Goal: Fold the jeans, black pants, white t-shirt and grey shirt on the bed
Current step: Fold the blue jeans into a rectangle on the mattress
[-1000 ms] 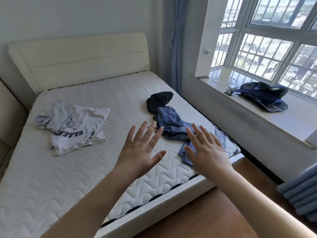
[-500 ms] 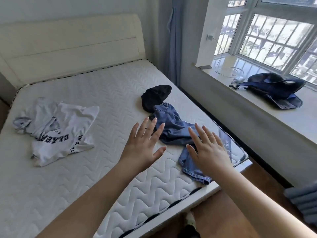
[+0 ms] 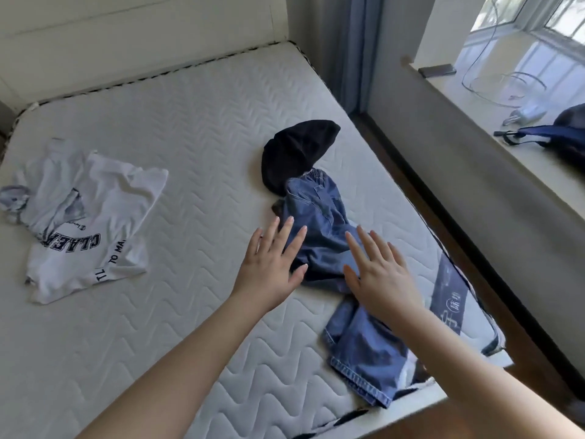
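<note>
Both hands are now brought over the jeans (image 3: 319,229): left hand (image 3: 269,267) and right hand (image 3: 380,277) spread flat, nothing gripped; folding not started.

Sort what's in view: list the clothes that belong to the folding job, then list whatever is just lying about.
For the job, all on the mattress:
jeans
black pants
white t-shirt
grey shirt, partly under the t-shirt

Just lying about, on the windowsill:
dark blue bag
cable

Dark blue bag (image 3: 566,134) and cable (image 3: 506,87) on windowsill (image 3: 474,99)
</note>
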